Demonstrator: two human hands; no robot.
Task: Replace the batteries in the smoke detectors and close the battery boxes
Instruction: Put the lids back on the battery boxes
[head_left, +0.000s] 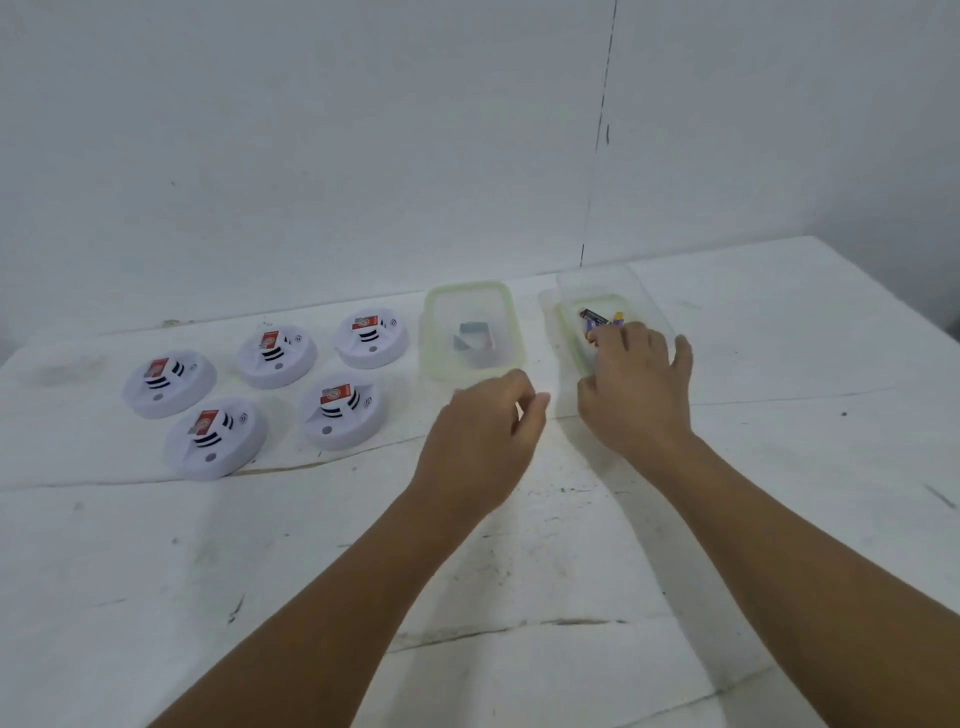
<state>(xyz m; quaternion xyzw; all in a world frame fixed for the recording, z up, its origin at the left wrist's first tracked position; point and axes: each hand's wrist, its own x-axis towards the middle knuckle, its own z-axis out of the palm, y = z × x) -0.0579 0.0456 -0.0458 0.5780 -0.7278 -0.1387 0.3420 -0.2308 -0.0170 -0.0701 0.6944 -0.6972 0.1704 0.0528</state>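
Note:
Several white round smoke detectors lie on the table at the left, among them the nearest detector and the far detector; each shows a red battery in its open slot. A clear box with a green rim holds grey battery-like pieces. A second clear box to its right holds purple and black batteries. My right hand reaches into this second box, fingertips on the batteries, thumb spread out to the right. My left hand hovers in front of the first box, fingers loosely curled, holding nothing.
A white, scuffed table runs to a pale wall behind. Its far edge lies just behind the boxes, and its right edge slants down at the far right. A clear lid lies under or behind the second box.

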